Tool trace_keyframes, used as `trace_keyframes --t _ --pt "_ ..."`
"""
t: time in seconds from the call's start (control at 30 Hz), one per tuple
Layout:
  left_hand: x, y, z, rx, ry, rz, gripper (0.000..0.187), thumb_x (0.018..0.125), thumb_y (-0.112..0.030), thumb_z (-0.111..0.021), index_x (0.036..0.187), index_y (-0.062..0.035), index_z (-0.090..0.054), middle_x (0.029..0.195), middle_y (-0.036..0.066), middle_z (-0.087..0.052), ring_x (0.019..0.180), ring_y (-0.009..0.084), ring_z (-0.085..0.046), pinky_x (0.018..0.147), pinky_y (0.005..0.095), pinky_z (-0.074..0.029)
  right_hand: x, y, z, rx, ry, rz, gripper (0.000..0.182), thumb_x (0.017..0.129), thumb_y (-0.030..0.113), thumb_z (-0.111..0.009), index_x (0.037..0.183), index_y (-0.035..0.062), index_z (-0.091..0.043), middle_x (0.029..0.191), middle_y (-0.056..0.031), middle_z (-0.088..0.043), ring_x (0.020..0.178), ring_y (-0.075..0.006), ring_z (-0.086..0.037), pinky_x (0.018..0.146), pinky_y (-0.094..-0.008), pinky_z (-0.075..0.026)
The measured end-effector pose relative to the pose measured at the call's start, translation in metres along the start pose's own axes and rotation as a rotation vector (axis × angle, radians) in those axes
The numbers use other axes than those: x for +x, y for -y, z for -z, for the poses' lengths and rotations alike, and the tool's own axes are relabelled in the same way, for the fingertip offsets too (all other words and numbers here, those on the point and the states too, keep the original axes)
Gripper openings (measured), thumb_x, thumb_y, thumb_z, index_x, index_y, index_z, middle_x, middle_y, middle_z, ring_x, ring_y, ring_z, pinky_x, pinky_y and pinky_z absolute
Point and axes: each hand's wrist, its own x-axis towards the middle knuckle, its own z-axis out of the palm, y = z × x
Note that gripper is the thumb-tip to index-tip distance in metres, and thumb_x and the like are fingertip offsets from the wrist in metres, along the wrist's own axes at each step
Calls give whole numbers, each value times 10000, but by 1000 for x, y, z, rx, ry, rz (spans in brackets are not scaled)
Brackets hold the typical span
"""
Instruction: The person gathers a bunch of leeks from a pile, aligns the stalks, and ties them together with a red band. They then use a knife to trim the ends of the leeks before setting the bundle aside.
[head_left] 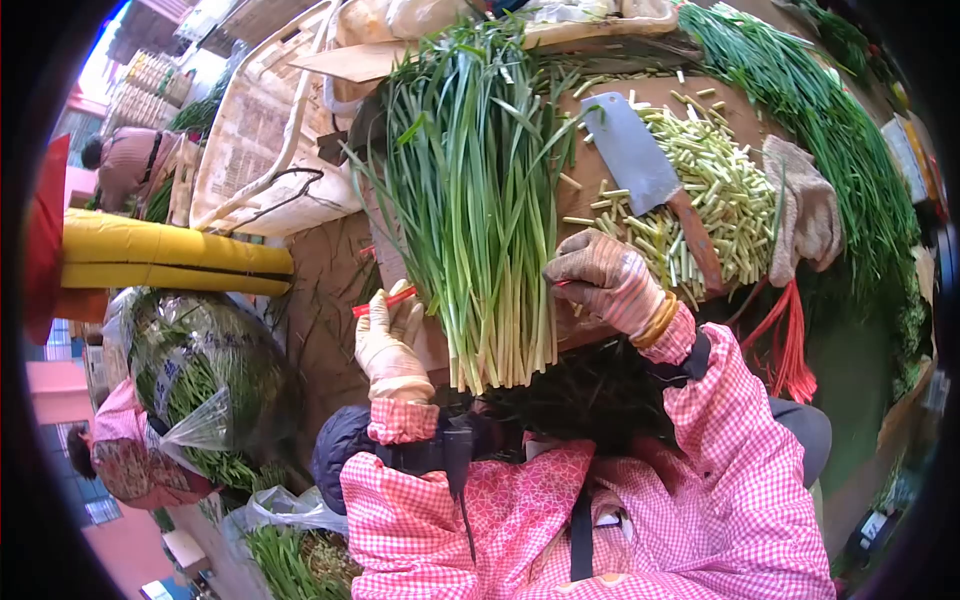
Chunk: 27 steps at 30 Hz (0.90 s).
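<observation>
A thick bundle of long leafy green stalks (490, 230), like garlic greens, lies with its trimmed pale ends toward me. At its left edge, my gloved left hand (392, 345) pinches the end of a red tie (384, 301). On the opposite side, my gloved right hand (606, 278) is closed at the stalks, a bit of red showing at its fingertips. The tie's middle is hidden, apparently beneath the bundle. A cleaver (632, 150) with a wooden handle rests on a pile of cut stalk pieces (725, 190), beyond my right hand.
Right of the pile lie a crumpled glove (803, 205), several red ties (786, 345) and a long heap of greens (800, 130). A pale plastic crate (262, 130), a yellow roll (175, 252) and a bagged bundle (205, 370) stand left. Two other people (140, 440) are farther left.
</observation>
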Motion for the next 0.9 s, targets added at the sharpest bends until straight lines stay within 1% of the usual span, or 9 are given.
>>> trace_keyframes --t 0.17,0.2,0.33,0.47,0.57,0.6,0.73,0.83,0.9 --pt "-23 5 -21 104 106 -115 153 884 -140 -561 944 -14 -623 920 83 -652 811 150 -612 734 269 -503 22 12 -17 398 124 -109 209 716 59 -689 916 57 -629 872 -61 -598 850 -198 -576 754 -301 -465" --pt "-26 6 -25 87 102 -121 153 883 -131 -563 933 -8 -639 883 61 -654 776 119 -603 712 251 -495 26 13 -23 508 113 -143 190 746 43 -677 929 46 -625 835 -38 -608 776 -137 -581 674 -264 -468" --pt "-24 6 -23 213 61 -187 157 878 -141 -576 943 -12 -638 878 42 -651 770 97 -584 723 239 -464 40 34 -32 879 168 -592 151 792 38 -646 942 45 -625 759 -8 -613 624 -77 -563 549 -220 -443" --pt "-19 1 -21 180 62 -208 163 878 -132 -576 964 -7 -636 886 38 -647 771 92 -580 708 232 -469 54 55 -36 659 306 -674 156 832 101 -617 978 45 -617 776 -12 -613 630 -58 -560 541 -218 -450" --pt "-18 12 -19 312 89 -281 176 888 -118 -560 1001 -2 -630 901 37 -640 777 85 -575 700 213 -474 55 53 -54 684 203 -733 167 836 128 -620 983 47 -609 776 -4 -608 641 -60 -568 545 -222 -451" --pt "-18 13 -18 328 87 -290 188 889 -114 -558 1019 5 -623 913 46 -640 784 83 -574 700 220 -480 57 54 -54 653 239 -777 185 824 148 -636 978 50 -603 797 -37 -617 674 -129 -601 590 -256 -469" --pt "-10 22 -11 392 62 -397 164 859 -86 -597 987 7 -641 890 58 -659 777 70 -570 707 224 -471 63 59 -70 334 234 -373 256 812 155 -620 1046 63 -572 893 -137 -612 820 -307 -601 713 -345 -482" --pt "-19 12 -14 492 82 -360 170 876 -57 -558 1014 32 -604 924 64 -644 798 101 -589 721 234 -492 74 59 -79 111 202 -105 348 813 160 -602 1143 79 -525 918 -145 -617 855 -323 -600 731 -371 -484" --pt "-10 27 -7 465 165 -526 151 854 -14 -557 991 24 -609 895 65 -645 777 124 -597 713 251 -491 82 62 -79 -41 338 -125 446 814 196 -597 1230 93 -475 984 -151 -613 899 -320 -598 764 -362 -483"
